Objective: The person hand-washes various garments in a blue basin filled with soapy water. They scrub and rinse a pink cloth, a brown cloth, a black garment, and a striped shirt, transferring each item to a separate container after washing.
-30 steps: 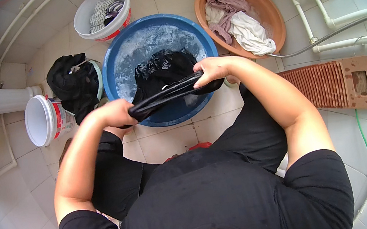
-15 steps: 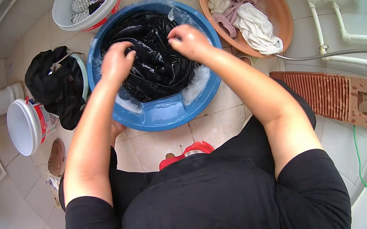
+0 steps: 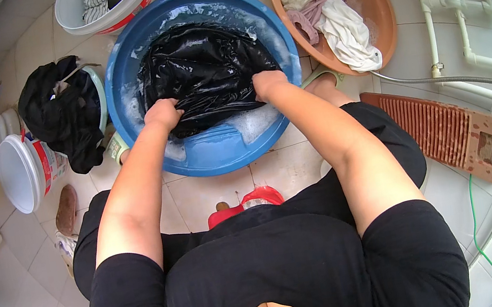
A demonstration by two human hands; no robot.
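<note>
A wet, shiny black garment (image 3: 205,63) lies spread in a round blue basin (image 3: 215,156) with soapy water. My left hand (image 3: 164,114) grips the garment's near left part, with fingers and thumb closed on the cloth. On the near right side, my right hand (image 3: 268,84) is closed on another part of it, the fingertips partly hidden by the fabric. Between my hands the cloth is stretched in loose folds. White suds (image 3: 254,123) float along the basin's near right side.
To the right stand an orange basin (image 3: 387,6) with pink and white clothes and a brown washboard (image 3: 437,131). At left are a pail heaped with black clothes (image 3: 60,110) and a white bucket (image 3: 18,175). Another bucket (image 3: 74,19) holds striped cloth. A metal hose (image 3: 448,78) crosses at right.
Both hands have moved nearer to me, the right also slightly rightward. The bunched black garment is now spread wider and flatter across the basin, and its near edge is pulled between my hands.
</note>
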